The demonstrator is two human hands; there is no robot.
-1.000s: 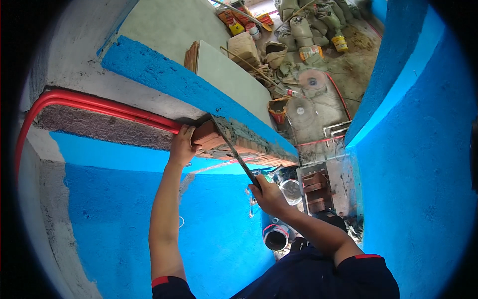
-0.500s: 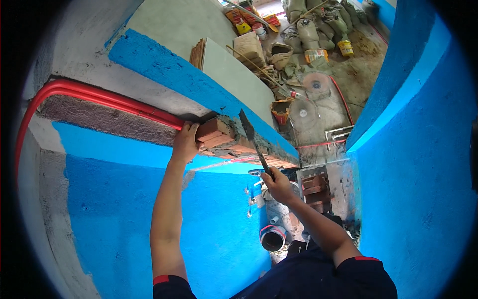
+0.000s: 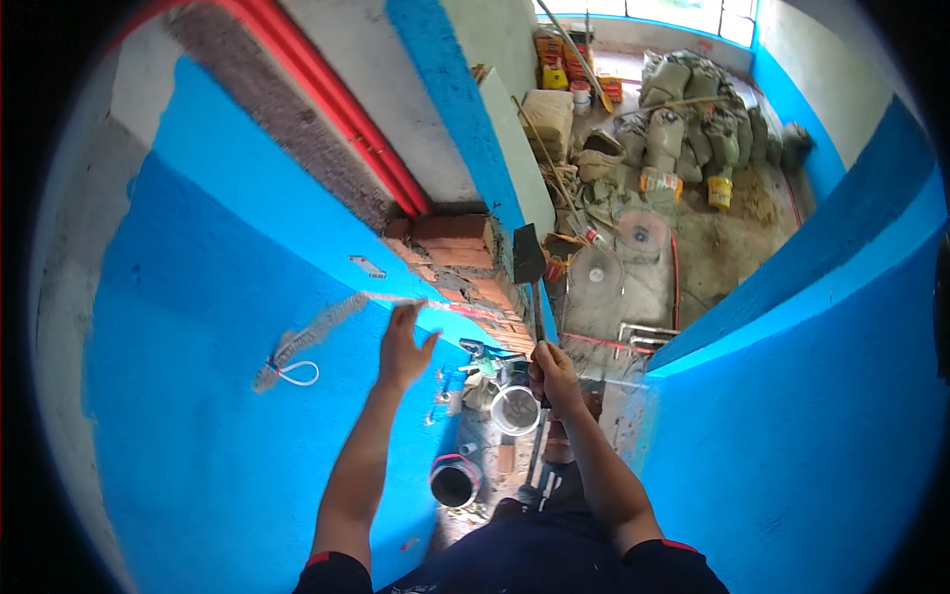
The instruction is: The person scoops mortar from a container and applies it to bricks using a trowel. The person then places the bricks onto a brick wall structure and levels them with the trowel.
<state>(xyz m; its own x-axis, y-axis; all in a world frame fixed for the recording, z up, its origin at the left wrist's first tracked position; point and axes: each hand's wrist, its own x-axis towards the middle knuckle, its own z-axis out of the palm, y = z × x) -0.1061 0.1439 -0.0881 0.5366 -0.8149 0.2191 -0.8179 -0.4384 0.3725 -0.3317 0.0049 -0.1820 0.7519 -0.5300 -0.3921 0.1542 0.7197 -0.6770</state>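
And the brickwork [image 3: 480,259], just left of centre, is free of hands! Half a second ago the left hand [image 3: 404,348] is pressing at its top left end; now that hand is off and nearer, fingers and thumb spread, gripping nothing, in front of the blue wall [image 3: 218,247]. Whether the fingertips brush the wall, I can't tell. The top bricks sit unsupported by any hand, so the pressing looks finished for now. On the right, the trowel [image 3: 528,254] swings upright, its blade just beside the brickwork's right face, the right hand [image 3: 554,378] wrapped firmly around the handle. Any mortar on the blade is too dark to judge. Farther out, red pipes [image 3: 346,129] meet the brickwork's top, a bucket [image 3: 516,433] stands below, and sacks [image 3: 683,119] lie far right.
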